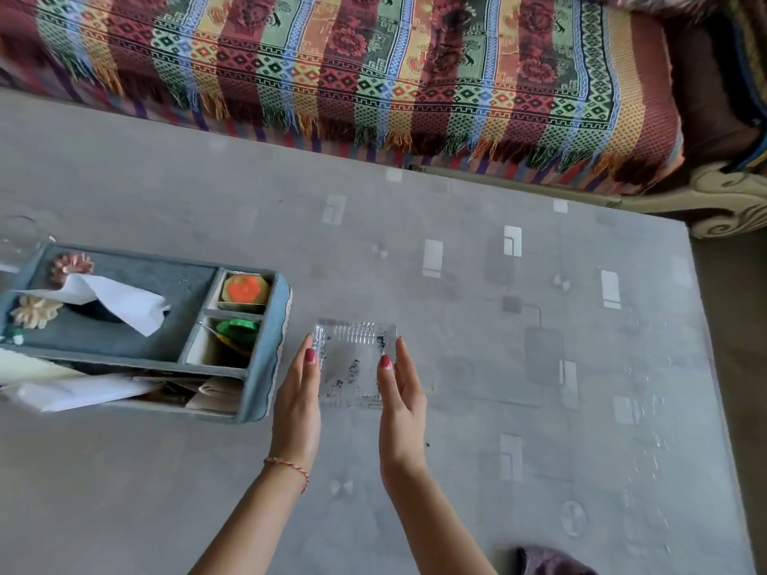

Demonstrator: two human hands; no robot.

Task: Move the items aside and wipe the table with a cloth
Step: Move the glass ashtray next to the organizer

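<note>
A square clear glass ashtray [352,363] with dark ash specks sits on the grey table [498,325] near its middle. My left hand [296,402] lies flat against the ashtray's left side and my right hand [400,398] against its right side, so both hands clasp it between them. A blue fabric organiser box [265,367] with a tissue sticking out stands just left of my left hand. A purplish cloth [548,562] shows at the bottom edge, partly cut off.
A clear glass [18,238] stands at the far left behind the organiser. A sofa with a striped patterned throw [373,76] runs along the table's far edge. The table's right edge [705,367] drops to the floor.
</note>
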